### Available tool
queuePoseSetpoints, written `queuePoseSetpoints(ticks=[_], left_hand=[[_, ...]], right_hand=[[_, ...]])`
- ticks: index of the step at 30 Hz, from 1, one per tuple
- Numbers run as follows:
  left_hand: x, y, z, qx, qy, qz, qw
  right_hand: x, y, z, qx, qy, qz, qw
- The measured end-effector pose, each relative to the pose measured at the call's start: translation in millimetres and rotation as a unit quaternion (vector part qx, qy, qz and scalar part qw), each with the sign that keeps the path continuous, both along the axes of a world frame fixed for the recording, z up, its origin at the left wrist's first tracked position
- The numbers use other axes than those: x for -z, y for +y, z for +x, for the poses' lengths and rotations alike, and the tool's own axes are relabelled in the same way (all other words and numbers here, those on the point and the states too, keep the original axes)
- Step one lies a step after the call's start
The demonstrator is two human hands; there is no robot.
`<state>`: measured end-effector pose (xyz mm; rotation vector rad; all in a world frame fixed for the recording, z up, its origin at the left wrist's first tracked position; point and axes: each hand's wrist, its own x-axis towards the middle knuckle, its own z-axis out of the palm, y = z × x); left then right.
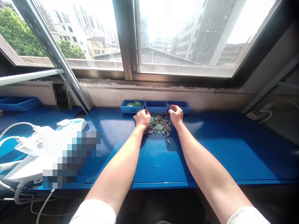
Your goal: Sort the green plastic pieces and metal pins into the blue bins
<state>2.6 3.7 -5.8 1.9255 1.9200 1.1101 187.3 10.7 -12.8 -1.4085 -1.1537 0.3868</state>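
While the left hand (143, 119), fingers curled, is beside the pins (167, 124) and green boards (159, 128) heaped mid-frame, the right hand (177, 114) pinches at the right bin (185, 109); whether either grasps anything, I cannot tell. Upper centre, the left bin (132, 109) holds boards.

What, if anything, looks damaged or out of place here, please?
One thin, dark, metallic-looking rod juts from the near side of the mixed dark-and-green heap. Beneath the dark-framed window, the pale wall has a ragged upper edge, like flaked paint.
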Motion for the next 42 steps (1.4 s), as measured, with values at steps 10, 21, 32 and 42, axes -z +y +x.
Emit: queuePoseSetpoints(ticks=[10,21,32,42], left_hand=[[1.3,0.9,-0.5,0.002,0.013,-0.017,1.000],[9.6,7.8,-3.3,0.007,0.046,-0.050,0.998],[14.3,9.6,-2.2,0.023,0.107,-0.066,0.992],[12.2,6.7,-1.2,0.033,0.114,-0.075,0.990]], right_hand=[[1.3,2.0,10.4,0.042,-0.070,-0.036,0.996],[2.1,-6.3,-3.6,0.017,-0.185,-0.016,0.982],[23.4,-1.6,-14.5,-0.103,-0.305,-0.084,0.943],[11.7,-9.7,-19.2,-0.105,-0.288,-0.077,0.949]])
